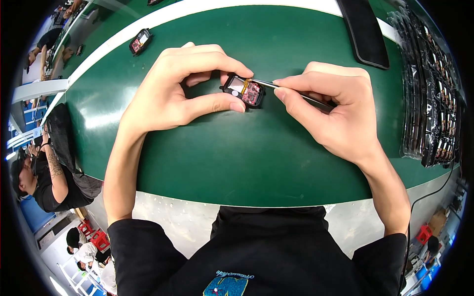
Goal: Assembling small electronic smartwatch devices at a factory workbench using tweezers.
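Between the thumb and fingers of my left hand (185, 86) is a small black device casing (255, 102), its inside facing up. A red circuit board, a pale rectangular part and a strip of yellow tape show in it. My right hand (335, 101) pinches slim metal tweezers (264, 83), whose tip meets the casing's upper edge beside the yellow tape. Whether the tip grips anything is too small to tell. Both hands are over the green tabletop (237, 163).
A second opened device (140, 42) lies at the far left of the table. At the far right rests a long black flat object (364, 32). Stacked plastic trays (432, 93) holding small parts line the right edge. A seated person (49, 167) is at the left.
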A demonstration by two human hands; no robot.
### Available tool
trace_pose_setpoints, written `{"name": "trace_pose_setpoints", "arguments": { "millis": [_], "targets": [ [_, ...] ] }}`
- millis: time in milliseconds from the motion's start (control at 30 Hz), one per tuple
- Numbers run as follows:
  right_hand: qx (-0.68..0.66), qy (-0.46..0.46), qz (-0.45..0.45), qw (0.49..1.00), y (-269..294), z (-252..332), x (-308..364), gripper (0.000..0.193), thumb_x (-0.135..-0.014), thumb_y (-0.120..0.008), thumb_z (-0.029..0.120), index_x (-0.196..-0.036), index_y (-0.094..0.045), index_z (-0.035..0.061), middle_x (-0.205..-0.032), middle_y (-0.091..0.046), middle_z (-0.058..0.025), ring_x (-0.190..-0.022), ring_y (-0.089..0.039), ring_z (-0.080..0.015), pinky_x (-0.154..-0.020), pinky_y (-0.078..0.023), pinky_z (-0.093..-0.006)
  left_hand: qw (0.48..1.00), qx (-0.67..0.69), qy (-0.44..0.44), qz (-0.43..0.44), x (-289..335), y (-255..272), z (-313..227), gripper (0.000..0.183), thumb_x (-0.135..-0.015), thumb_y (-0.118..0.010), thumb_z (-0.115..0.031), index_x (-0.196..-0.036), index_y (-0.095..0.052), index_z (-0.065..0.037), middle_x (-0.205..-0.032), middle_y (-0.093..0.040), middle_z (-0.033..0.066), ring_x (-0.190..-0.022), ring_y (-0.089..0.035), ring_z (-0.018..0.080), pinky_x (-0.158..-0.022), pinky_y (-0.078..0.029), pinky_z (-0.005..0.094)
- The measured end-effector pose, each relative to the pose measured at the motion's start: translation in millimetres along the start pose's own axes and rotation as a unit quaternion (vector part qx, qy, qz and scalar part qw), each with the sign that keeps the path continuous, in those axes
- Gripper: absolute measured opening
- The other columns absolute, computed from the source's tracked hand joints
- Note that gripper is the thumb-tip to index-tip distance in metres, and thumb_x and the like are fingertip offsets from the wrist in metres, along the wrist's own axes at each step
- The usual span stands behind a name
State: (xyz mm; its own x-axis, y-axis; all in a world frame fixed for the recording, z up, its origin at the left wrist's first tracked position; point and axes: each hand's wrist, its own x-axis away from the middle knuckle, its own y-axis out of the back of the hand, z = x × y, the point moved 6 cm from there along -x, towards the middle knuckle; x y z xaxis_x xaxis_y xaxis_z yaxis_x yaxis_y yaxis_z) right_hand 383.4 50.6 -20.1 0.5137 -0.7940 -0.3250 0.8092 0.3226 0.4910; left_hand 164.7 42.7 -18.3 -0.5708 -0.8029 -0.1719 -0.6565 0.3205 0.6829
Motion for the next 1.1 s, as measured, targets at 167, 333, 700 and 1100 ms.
{"name": "trace_pose_setpoints", "arguments": {
  "millis": [167,333,700,1100],
  "targets": [
    [0.000,-0.010,0.000,1.000,0.6,-3.5,0.9,0.005,-0.087,-0.079,0.001,-0.091,-0.082,-0.0009,-0.064,-0.062,-0.0089,-0.051,-0.053,-0.0160,-0.050,-0.037,-0.0327,1.000,0.016,0.010,0.007,-0.7,-2.1,4.0,0.048,-0.076,-0.097,-0.017,-0.121,-0.082,-0.008,-0.096,-0.077,0.0030,-0.074,-0.053,0.0140,-0.064,-0.037,0.0294],
    [-0.017,0.015,0.019,1.000,0.0,-4.4,3.3,0.012,-0.090,-0.082,-0.003,-0.101,-0.085,-0.0020,-0.064,-0.060,-0.0026,-0.054,-0.047,-0.0073,-0.051,-0.031,-0.0291,1.000,0.002,0.019,0.010,-1.1,-1.6,0.0,0.047,-0.077,-0.097,-0.016,-0.120,-0.082,-0.008,-0.096,-0.077,0.0032,-0.074,-0.053,0.0139,-0.064,-0.037,0.0292],
    [-0.037,-0.015,-0.038,0.998,8.8,-5.6,2.7,0.007,-0.086,-0.080,0.001,-0.092,-0.083,-0.0016,-0.063,-0.063,-0.0059,-0.052,-0.053,-0.0104,-0.050,-0.036,-0.0305,1.000,-0.014,0.024,-0.007,-1.0,0.0,-5.9,0.056,-0.071,-0.099,-0.017,-0.122,-0.079,-0.007,-0.091,-0.071,0.0000,-0.065,-0.039,0.0110,-0.069,-0.034,0.0287],
    [-0.119,-0.021,-0.080,0.989,16.1,-15.4,2.3,0.012,-0.090,-0.082,0.001,-0.101,-0.085,-0.0030,-0.069,-0.068,-0.0050,-0.059,-0.053,-0.0067,-0.053,-0.038,-0.0282,0.996,0.003,0.073,-0.048,-4.5,-0.7,-4.2,0.051,-0.068,-0.101,-0.017,-0.113,-0.080,-0.006,-0.081,-0.064,-0.0004,-0.065,-0.046,0.0080,-0.065,-0.034,0.0260]
  ]
}}
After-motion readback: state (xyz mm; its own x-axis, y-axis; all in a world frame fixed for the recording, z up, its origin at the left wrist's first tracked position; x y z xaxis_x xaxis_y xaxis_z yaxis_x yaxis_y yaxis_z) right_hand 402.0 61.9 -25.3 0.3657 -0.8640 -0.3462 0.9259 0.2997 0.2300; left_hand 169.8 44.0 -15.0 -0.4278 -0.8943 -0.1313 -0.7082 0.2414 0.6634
